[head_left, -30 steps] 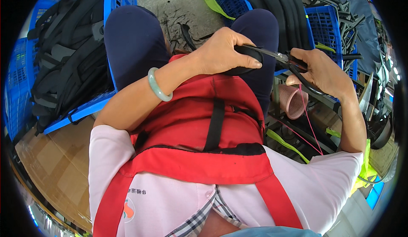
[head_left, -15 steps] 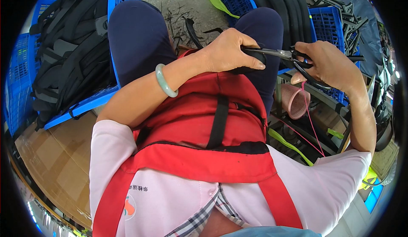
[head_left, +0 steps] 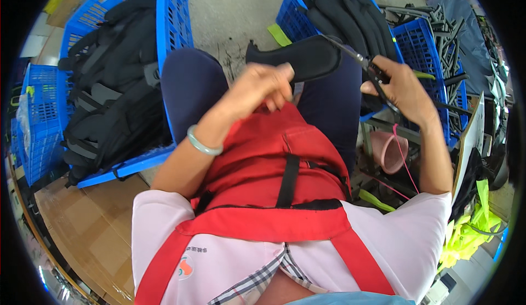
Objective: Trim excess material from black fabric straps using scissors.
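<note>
A black padded strap piece (head_left: 315,58) with a rounded right end lies above my knees. My left hand (head_left: 260,88), slightly blurred and with a pale green bangle at the wrist, pinches the lower left edge of this piece. My right hand (head_left: 404,88) grips black-handled scissors (head_left: 359,58). Their metal blades point up and left, over the right end of the strap piece. A pink cord (head_left: 401,146) hangs below my right hand.
Blue crates with black straps stand at left (head_left: 164,26) and ahead on the right (head_left: 293,23). Another blue crate (head_left: 416,42) holds dark strips. A pink basket (head_left: 386,150) sits by my right thigh. Black scraps (head_left: 230,53) litter the floor; cardboard (head_left: 93,217) lies lower left.
My left hand has moved left and down, and the strap piece now shows broadly above my knees. The scissors have swung from nearly level to pointing up and left. The view has shifted.
</note>
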`<control>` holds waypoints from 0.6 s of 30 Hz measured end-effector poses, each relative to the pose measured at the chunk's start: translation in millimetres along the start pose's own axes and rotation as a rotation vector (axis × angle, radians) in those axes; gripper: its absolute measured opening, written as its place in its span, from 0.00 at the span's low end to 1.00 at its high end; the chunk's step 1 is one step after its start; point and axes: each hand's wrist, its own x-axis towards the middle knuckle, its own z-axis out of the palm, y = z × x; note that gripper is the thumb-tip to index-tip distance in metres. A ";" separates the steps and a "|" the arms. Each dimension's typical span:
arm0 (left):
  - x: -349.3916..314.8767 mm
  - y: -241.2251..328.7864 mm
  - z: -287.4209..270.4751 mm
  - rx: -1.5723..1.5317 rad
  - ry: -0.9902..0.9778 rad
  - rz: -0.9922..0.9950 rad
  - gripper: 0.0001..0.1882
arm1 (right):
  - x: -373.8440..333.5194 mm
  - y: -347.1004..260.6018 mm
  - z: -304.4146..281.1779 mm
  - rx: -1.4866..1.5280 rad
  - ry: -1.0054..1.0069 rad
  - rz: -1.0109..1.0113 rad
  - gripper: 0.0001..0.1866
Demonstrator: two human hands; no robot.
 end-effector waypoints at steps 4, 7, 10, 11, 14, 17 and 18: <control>14.9 -19.4 13.9 -0.618 -0.334 0.075 0.24 | 0.4 -10.7 48.8 0.269 0.070 0.004 0.21; 25.1 9.6 -3.1 -1.017 -0.041 0.167 0.18 | 5.4 -12.8 86.4 0.415 0.165 -0.092 0.21; 24.1 16.6 -21.0 -0.906 0.070 0.241 0.16 | 21.5 -18.2 112.3 0.409 0.170 -0.053 0.22; 23.3 18.0 -19.6 -0.751 0.147 0.310 0.13 | 25.6 -16.7 121.5 0.426 0.170 -0.049 0.22; 19.2 21.8 -18.0 -0.636 0.238 0.401 0.13 | 33.2 -17.7 136.8 0.487 0.191 -0.050 0.26; 14.8 21.1 -23.8 -0.547 0.302 0.460 0.13 | 34.7 -26.8 130.8 0.462 0.024 0.011 0.34; 13.8 20.3 -25.1 -0.512 0.313 0.480 0.13 | 35.6 -26.3 132.3 0.477 0.018 -0.047 0.36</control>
